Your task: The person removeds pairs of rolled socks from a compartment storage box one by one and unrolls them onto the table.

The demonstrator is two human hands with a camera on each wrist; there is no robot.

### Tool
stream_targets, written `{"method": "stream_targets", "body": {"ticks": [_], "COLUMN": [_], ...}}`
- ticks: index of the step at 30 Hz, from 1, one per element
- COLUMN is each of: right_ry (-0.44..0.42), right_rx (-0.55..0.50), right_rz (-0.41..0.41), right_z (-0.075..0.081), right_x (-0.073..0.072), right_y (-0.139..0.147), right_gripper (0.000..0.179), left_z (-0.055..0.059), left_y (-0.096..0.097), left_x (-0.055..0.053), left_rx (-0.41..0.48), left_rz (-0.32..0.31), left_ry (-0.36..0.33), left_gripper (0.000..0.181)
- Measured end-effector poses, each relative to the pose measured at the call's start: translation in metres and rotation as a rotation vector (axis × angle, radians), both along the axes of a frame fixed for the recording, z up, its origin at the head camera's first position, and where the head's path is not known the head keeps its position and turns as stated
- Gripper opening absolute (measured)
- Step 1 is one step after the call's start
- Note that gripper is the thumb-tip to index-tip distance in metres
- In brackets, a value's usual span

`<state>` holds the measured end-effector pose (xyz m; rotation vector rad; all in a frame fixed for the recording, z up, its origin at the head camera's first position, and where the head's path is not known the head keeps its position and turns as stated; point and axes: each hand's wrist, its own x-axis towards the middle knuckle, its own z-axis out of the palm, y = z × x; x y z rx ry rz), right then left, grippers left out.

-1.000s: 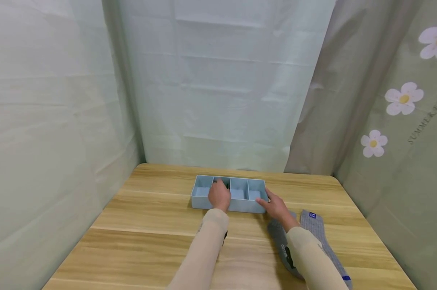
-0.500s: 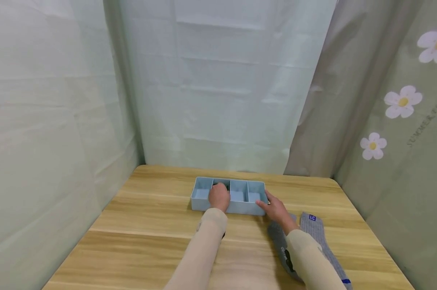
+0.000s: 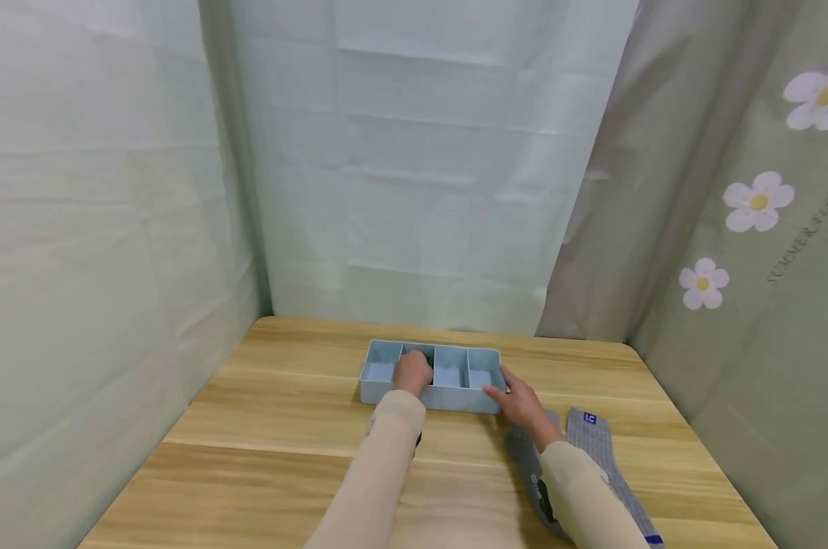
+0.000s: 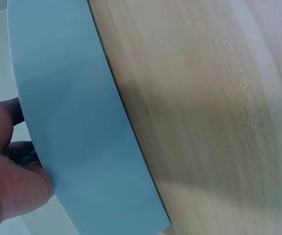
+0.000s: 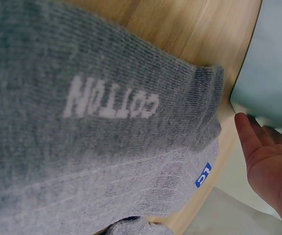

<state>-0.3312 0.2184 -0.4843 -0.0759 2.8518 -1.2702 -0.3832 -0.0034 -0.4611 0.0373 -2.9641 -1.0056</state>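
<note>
A light blue divided storage box (image 3: 458,399) stands on the table, its several compartments in a row. My left hand (image 3: 412,373) reaches down into the second compartment from the left, over a dark item (image 3: 429,359) that shows beside it. In the left wrist view, the left hand (image 4: 13,181) is at the box rim, its fingertips hidden behind the wall; I cannot tell whether they grip the dark item. My right hand (image 3: 522,398) holds the box's right end, thumb at the front rim and fingers along the end wall. Grey socks (image 5: 106,107) marked "COTTON" lie under the right forearm.
The wooden table (image 3: 263,457) has pale curtains hanging behind it and at both sides; the right curtain (image 3: 750,320) carries white flowers. The sock with a blue label (image 3: 590,418) runs toward the table's front right. The other box compartments show bare floors.
The box, table and hands all sit slightly lower in the head view. My left hand stays in the same compartment, shifted slightly; the right hand keeps its hold on the box's end.
</note>
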Motion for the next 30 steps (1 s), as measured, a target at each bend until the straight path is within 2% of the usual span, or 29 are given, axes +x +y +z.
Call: {"method": "stream_targets", "body": {"ticks": [3, 6, 11, 17, 24, 30], "right_ry": [0.016, 0.023, 0.024, 0.014, 0.017, 0.025], "right_rx": [0.005, -0.003, -0.007, -0.012, -0.012, -0.011], "right_rz": [0.011, 0.004, -0.006, -0.018, -0.012, -0.008], "right_z": [-0.002, -0.004, -0.007, -0.006, -0.004, -0.004], "right_x": [0.001, 0.002, 0.002, 0.003, 0.002, -0.001], "right_y": [-0.001, -0.002, -0.002, -0.002, -0.001, 0.001], "right_gripper": [0.073, 0.071, 0.071, 0.071, 0.072, 0.072], "left_z": [0.011, 0.011, -0.003, -0.014, -0.018, -0.017], "left_y": [-0.002, -0.002, -0.002, -0.002, -0.004, -0.003], "left_x": [0.014, 0.018, 0.009, -0.001, -0.003, -0.005], "left_rx": [-0.018, -0.036, -0.042, 0.006, 0.094, 0.098], "left_rz": [-0.004, -0.006, -0.003, -0.004, 0.002, 0.015], "left_ry": [-0.001, 0.018, 0.050, 0.099, 0.144, 0.189], "left_gripper": [0.031, 0.031, 0.033, 0.031, 0.028, 0.028]}}
